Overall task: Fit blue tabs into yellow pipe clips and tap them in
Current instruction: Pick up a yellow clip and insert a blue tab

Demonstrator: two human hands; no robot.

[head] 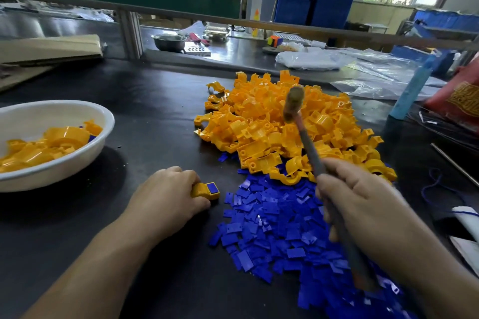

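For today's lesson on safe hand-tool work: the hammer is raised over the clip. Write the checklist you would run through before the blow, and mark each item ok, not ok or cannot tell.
1. Clip held steady: left hand pins the yellow clip on the bench. Ok.
2. Tab in place: blue tab sits in the clip end, facing up. Ok.
3. Tab started straight and how deep: cannot tell.
4. Fingers clear of the strike spot: they sit right beside the tab. Not ok.
5. Hammer grip: right hand is closed round the handle, hammer raised. Ok.
6. Landing area free of loose parts: the blue tab pile lies close but apart. Ok.
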